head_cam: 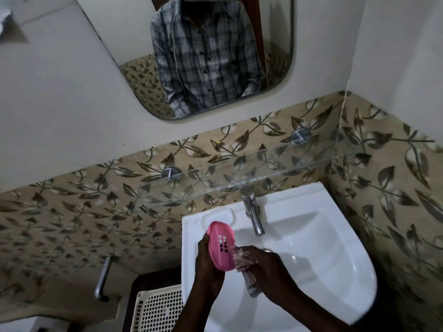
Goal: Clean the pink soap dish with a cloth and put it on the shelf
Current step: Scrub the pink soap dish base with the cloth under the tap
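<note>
A pink soap dish (221, 245) with small drain holes is tilted on edge over the left rim of the white sink (335, 248). My left hand (208, 264) grips it from behind and below. My right hand (266, 264) is closed on a patterned grey and pink cloth (247, 264), which is pressed against the dish's right side. One end of the cloth hangs down below my hand. A clear glass shelf (263, 171) runs along the tiled wall above the sink.
A chrome tap (251, 212) stands at the back of the sink, right of the dish. A cream perforated basket (155, 307) sits lower left beside the sink. A metal pipe (103, 276) juts from the wall at left. A mirror (203, 56) hangs above.
</note>
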Demonstrator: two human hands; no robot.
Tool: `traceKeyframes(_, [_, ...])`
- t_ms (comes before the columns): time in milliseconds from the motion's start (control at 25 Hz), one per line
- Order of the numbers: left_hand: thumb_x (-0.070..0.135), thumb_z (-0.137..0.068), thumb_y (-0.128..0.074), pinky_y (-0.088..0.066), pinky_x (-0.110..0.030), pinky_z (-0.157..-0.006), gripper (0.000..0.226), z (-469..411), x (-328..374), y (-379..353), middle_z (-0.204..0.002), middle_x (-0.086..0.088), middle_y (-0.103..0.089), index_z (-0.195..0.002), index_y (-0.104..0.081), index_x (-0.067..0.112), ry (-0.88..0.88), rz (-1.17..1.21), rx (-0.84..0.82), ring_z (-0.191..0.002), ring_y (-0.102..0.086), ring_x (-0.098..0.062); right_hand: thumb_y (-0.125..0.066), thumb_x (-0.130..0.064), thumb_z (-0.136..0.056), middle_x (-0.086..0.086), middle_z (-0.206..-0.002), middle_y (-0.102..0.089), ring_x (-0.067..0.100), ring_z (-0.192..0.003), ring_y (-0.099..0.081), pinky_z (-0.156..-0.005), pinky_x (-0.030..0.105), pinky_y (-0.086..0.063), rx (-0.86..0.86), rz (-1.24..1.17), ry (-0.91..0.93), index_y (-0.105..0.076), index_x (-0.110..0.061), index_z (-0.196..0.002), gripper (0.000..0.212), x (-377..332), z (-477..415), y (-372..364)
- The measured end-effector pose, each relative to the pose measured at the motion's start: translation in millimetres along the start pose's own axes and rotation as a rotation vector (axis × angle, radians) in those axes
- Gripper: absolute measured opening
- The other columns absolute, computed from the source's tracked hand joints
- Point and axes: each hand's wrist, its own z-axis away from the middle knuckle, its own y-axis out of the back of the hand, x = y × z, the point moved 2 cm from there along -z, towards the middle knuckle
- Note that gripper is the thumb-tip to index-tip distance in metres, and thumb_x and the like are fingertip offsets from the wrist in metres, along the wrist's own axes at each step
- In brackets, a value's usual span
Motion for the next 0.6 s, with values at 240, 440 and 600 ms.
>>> traceKeyframes(240, [0.036, -0.107, -0.032, -0.059, -0.044, -0.076, 0.054, 1, -2, 3, -0.115, -0.029, -0.067, -0.130, -0.058, -0.006, -0.060, -0.032, -0.012, -0.101, -0.065, -0.037, -0.075, -0.013, -0.084, 0.017, -0.084, -0.077, 0.030, -0.073, -0.075, -0.059, 0.033, -0.057, 0.160, -0.627, -0.412, -0.074, -0.006, -0.095, 0.013, 11, -3, -6])
traceKeyframes(440, [0.022, -0.107, -0.042, -0.051, -0.025, -0.069, 0.037, 3, -1, -3, -0.099, 0.001, -0.066, -0.143, -0.051, 0.023, -0.417, -0.684, 0.197, -0.082, -0.065, -0.012, -0.077, -0.010, -0.081, 0.009, -0.083, -0.078, 0.028, -0.075, -0.075, -0.062, 0.044, -0.063, 0.336, -0.521, -0.354, -0.071, -0.013, -0.099, 0.019, -1, 1, -6])
traceKeyframes(600, [0.056, -0.096, -0.053, -0.061, -0.037, -0.082, 0.057, 10, 13, -17, -0.119, -0.005, -0.066, -0.143, -0.048, 0.025, -0.225, -0.744, 0.116, -0.102, -0.069, -0.019, -0.074, 0.000, -0.083, 0.013, -0.070, -0.072, 0.020, -0.052, -0.070, -0.041, 0.028, -0.055, 0.220, -0.428, -0.233, -0.067, -0.021, -0.100, 0.028, -20, 1, -5])
